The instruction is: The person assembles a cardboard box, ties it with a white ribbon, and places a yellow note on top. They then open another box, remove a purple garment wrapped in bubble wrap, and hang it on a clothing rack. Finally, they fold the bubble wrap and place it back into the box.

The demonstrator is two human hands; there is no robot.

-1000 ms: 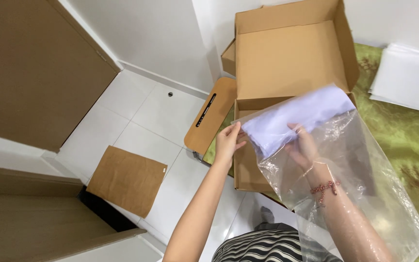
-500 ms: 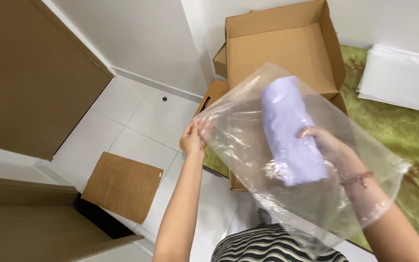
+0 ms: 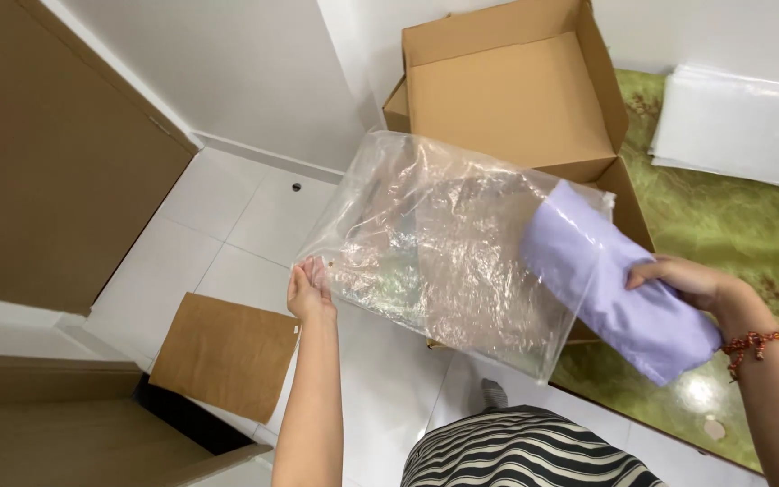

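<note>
Cardboard fills the top of my view: 1 big open box (image 3: pixel 516 99), flaps up, its inside bare as far as I can see, standing on the white tiled floor (image 3: pixel 254 225) beside a green patterned mat (image 3: pixel 732 225). 1 flat brown cardboard sheet (image 3: pixel 225 354) lies on the tiles near my left arm, and a stack of clear plastic sheets (image 3: pixel 741 126) rests on the mat.

Next down in size, the clear plastic bag (image 3: pixel 444 252) hangs spread in front of the box. My left hand (image 3: pixel 308 290) pinches its lower left corner, fingers closed on the film. The folded lilac cloth (image 3: pixel 624 289) is more than half out of the bag's right-hand mouth, with only its upper end under the plastic. My right hand (image 3: pixel 687 281) has its grip wrapped tight around the cloth's free end.

I judge the cloth and the bag to be only partly separated: the last stretch is left to clear, and nothing lies in the box.
</note>
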